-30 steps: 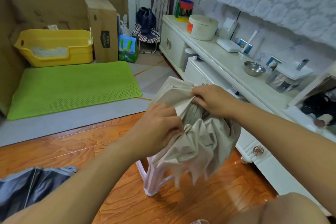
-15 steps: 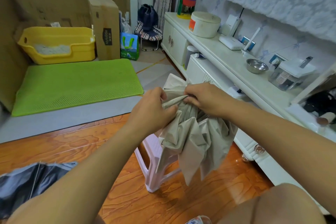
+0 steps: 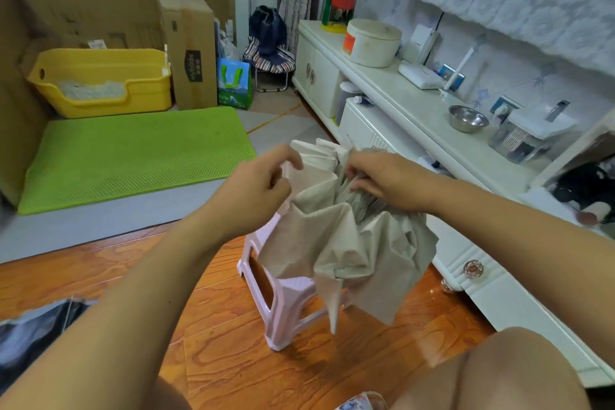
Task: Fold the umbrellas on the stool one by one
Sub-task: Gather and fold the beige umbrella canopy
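A beige umbrella hangs collapsed in front of me, its cloth panels loose and drooping over a pale pink plastic stool. My left hand pinches one fold of the cloth at its upper left edge. My right hand grips the bunched cloth at the top right, fingers curled into the folds. The umbrella's shaft and handle are hidden by the cloth. A dark grey umbrella lies on the wooden floor at the lower left.
A white cabinet runs along the right, close to the stool, with a steel bowl and containers on top. A green mat, a yellow tray and cardboard boxes fill the far left. My knee is at the bottom right.
My hands have drawn apart at the top of the umbrella. The left hand now pinches a single fold pulled out leftwards, and the cloth panels hang spread wider than before.
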Demonstrator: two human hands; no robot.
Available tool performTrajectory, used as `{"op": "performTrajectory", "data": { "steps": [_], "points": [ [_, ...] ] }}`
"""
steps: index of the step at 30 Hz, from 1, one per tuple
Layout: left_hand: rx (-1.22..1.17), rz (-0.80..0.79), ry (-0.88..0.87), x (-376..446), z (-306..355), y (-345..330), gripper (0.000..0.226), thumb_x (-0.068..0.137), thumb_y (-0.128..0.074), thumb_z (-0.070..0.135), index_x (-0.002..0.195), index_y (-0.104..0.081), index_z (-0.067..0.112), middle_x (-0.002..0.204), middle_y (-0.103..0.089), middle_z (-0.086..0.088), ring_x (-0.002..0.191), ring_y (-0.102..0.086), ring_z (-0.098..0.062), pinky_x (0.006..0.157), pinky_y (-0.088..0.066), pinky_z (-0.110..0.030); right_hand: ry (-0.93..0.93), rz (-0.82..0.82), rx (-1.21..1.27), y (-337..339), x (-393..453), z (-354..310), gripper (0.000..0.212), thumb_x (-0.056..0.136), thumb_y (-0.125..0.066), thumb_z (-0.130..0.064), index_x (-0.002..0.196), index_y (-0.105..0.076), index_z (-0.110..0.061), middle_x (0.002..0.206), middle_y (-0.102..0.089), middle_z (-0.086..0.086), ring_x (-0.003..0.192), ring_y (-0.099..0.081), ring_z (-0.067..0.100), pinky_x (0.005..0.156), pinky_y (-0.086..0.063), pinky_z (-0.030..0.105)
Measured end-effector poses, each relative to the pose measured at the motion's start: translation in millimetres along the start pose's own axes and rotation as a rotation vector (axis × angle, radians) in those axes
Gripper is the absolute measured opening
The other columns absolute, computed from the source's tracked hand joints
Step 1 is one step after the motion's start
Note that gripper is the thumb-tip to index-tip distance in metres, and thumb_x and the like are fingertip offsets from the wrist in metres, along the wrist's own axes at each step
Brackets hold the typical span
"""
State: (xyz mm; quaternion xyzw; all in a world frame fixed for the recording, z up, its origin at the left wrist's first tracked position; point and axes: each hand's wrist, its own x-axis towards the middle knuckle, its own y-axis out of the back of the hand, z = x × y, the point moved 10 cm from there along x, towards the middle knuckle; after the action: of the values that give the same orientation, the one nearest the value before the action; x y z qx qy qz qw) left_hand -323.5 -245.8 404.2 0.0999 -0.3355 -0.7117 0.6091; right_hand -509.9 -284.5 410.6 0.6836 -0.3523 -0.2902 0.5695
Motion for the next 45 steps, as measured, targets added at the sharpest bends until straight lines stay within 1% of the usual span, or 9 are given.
{"op": "performTrajectory", "data": {
  "steps": [6,11,21,28,31,38,40,42,45],
  "points": [
    [0.133,-0.181,-0.266,-17.6,26.1,-18.5,0.04,0.086,-0.061,0.041,0.124,-0.071,0.038,0.119,-0.042,0.002,0.107,-0.044,-0.019,0.1,-0.037,-0.024,0.016,-0.028,-0.007,0.4,0.3,-5.7,0.006,0.096,-0.065,-0.017,0.101,-0.06,-0.018,0.098,-0.062,-0.003,0.092,-0.055,0.013,0.084,-0.048,0.037],
    [0.337,-0.28,-0.368,-31.4,34.0,-43.3,0.056,0.076,-0.066,0.069,0.124,-0.066,0.042,0.134,-0.033,-0.002,0.113,-0.039,-0.02,0.099,-0.034,-0.027,0.03,-0.017,-0.053,-1.6,6.5,-6.5,0.01,0.095,-0.065,-0.018,0.095,-0.057,-0.024,0.093,-0.055,-0.008,0.084,-0.052,0.01,0.081,-0.048,0.038],
    [0.33,-0.247,-0.203,-21.8,-9.6,-25.1,0.037,0.092,-0.054,0.062,0.096,-0.069,0.029,0.085,-0.059,0.015,0.077,-0.058,-0.005,0.071,-0.051,-0.036,0.073,-0.023,-0.059,-3.6,0.5,-3.3,0.015,0.094,-0.063,-0.012,0.088,-0.055,-0.022,0.084,-0.057,-0.013,0.079,-0.051,0.01,0.075,-0.048,0.037],
    [0.411,-0.219,-0.234,-26.1,-0.2,-38.4,0.045,0.089,-0.039,0.067,0.111,-0.069,0.04,0.103,-0.056,0.014,0.088,-0.06,-0.016,0.071,-0.052,-0.037,0.083,-0.075,-0.059,-9.6,8.5,-14.5,0.02,0.093,-0.061,-0.015,0.085,-0.051,-0.03,0.086,-0.059,-0.014,0.082,-0.056,0.011,0.076,-0.051,0.044],
    [0.419,-0.179,-0.226,-25.0,-1.0,-34.9,0.032,0.094,-0.042,0.046,0.093,-0.069,0.027,0.091,-0.063,0.006,0.086,-0.062,-0.026,0.07,-0.053,-0.042,0.069,-0.077,-0.063,-9.8,9.3,-10.2,0.015,0.093,-0.062,-0.015,0.089,-0.055,-0.027,0.088,-0.062,-0.015,0.084,-0.058,0.013,0.077,-0.053,0.047],
    [0.228,-0.03,0.083,-19.8,-27.0,-9.6,0.027,0.1,-0.057,0.028,0.081,-0.07,0.014,0.06,-0.055,0.004,0.06,-0.049,-0.015,0.054,-0.034,-0.032,0.039,-0.07,-0.01,-7.8,7.9,-2.1,0.015,0.091,-0.072,-0.024,0.102,-0.062,-0.027,0.102,-0.059,-0.007,0.093,-0.056,0.012,0.088,-0.048,0.037],
    [0.177,0.052,0.11,-17.0,-32.7,-5.4,0.018,0.1,-0.057,0.023,0.089,-0.07,0.018,0.069,-0.059,0.007,0.069,-0.055,-0.017,0.059,-0.038,-0.03,0.031,-0.068,0.03,-7.3,9.4,1.6,0.026,0.089,-0.073,-0.017,0.112,-0.066,-0.026,0.103,-0.058,-0.008,0.095,-0.056,0.011,0.089,-0.044,0.031],
    [0.122,0.167,0.094,-17.9,-31.3,2.9,0.023,0.097,-0.059,0.022,0.118,-0.067,0.025,0.106,-0.066,0.005,0.095,-0.061,-0.018,0.079,-0.051,-0.035,-0.009,-0.06,0.041,-5.3,10.0,8.3,0.026,0.091,-0.071,-0.012,0.114,-0.069,-0.025,0.091,-0.056,-0.016,0.085,-0.054,0.001,0.083,-0.041,0.027],
    [0.199,0.195,-0.326,-25.6,27.0,2.7,0.042,0.092,-0.062,0.016,0.134,-0.061,0.016,0.126,-0.056,-0.005,0.114,-0.055,-0.024,0.097,-0.047,-0.043,-0.048,-0.055,0.049,-2.7,10.7,12.7,0.023,0.093,-0.07,-0.011,0.111,-0.071,-0.025,0.078,-0.052,-0.02,0.076,-0.055,-0.003,0.076,-0.039,0.023]
  ]
}}
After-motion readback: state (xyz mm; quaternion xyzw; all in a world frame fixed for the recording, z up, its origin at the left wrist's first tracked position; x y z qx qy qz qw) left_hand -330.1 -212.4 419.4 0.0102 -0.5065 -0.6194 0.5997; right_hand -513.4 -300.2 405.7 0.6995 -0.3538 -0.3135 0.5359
